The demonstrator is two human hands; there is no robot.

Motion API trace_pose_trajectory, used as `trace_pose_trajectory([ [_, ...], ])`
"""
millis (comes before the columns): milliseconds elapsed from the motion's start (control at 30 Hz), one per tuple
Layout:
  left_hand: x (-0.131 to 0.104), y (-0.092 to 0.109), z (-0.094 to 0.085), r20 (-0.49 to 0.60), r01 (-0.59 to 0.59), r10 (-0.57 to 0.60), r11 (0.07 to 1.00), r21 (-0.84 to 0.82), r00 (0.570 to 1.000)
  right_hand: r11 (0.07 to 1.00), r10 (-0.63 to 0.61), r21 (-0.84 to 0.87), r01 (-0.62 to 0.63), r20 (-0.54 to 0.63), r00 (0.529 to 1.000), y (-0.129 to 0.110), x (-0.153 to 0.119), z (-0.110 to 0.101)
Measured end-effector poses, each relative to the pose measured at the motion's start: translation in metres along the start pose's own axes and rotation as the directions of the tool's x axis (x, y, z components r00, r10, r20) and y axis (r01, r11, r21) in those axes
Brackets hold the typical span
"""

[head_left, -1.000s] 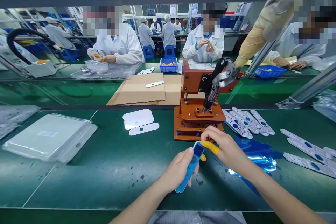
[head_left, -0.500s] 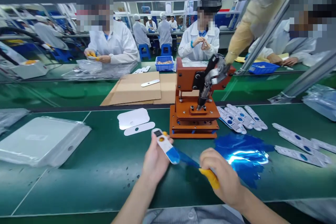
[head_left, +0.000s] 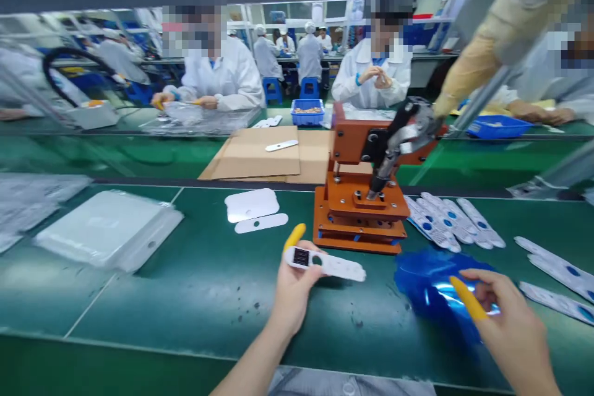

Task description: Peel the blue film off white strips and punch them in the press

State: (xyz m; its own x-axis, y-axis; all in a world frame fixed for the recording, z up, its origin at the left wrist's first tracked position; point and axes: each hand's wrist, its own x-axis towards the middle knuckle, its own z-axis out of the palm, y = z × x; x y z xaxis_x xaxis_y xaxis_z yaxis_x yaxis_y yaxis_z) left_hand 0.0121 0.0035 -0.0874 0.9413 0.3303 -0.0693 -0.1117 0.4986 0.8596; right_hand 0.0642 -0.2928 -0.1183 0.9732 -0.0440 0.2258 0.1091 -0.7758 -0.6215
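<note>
My left hand [head_left: 299, 288] is closed on a slim white panel [head_left: 343, 267] with rounded ends, a round hole and a dark rectangle near one end. A yellow finger cot covers one of its fingertips. The panel is held above the green bench, in front of the orange press. Over a heap of crumpled blue film [head_left: 431, 284] at the right is my right hand [head_left: 510, 322], its yellow-capped digit and other fingers apart. No film shows clearly in its grip.
The orange hand press [head_left: 362, 210] stands beyond my hands. Several similar panels [head_left: 455, 219] lie to its right. White plates [head_left: 253, 205] lie left of it, and a plastic-wrapped stack [head_left: 106, 223] farther left. Cardboard [head_left: 260, 154] lies behind; co-workers sit across.
The blue film has come off the panel in my left hand. My right hand has moved right to the film heap and opened. The panel has turned nearly level, and the view has shifted left.
</note>
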Motion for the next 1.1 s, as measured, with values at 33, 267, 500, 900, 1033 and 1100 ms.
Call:
trace_pose_trajectory([
  [33,-0.003,-0.003,0.005,0.022,-0.02,0.021,1.0,-0.005,1.0,0.991,-0.051,0.13,0.038,0.096,0.994,-0.018,-0.006,0.006],
  [267,-0.013,-0.009,0.013,0.177,-0.125,0.118,0.992,0.031,0.977,0.811,-0.171,0.564,-0.157,0.485,0.858,-0.096,-0.014,0.038],
  [500,0.046,0.051,-0.073,0.305,-0.31,0.142,0.017,0.951,0.942,0.883,-0.169,0.469,0.016,0.286,0.943,-0.056,0.048,0.028],
  [900,0.05,0.079,-0.103,0.015,-0.075,-0.141,-0.431,0.899,0.99,0.92,-0.307,0.333,0.205,0.291,0.906,-0.065,0.109,0.053],
  [1033,0.056,0.09,-0.1,0.0,-0.066,-0.167,-0.392,0.917,0.986,0.91,-0.335,0.351,0.222,0.306,0.891,-0.06,0.11,0.055],
  [1100,0.056,0.089,-0.1,0.004,-0.069,-0.161,-0.402,0.913,0.987,0.907,-0.341,0.354,0.23,0.294,0.893,-0.057,0.11,0.058],
])
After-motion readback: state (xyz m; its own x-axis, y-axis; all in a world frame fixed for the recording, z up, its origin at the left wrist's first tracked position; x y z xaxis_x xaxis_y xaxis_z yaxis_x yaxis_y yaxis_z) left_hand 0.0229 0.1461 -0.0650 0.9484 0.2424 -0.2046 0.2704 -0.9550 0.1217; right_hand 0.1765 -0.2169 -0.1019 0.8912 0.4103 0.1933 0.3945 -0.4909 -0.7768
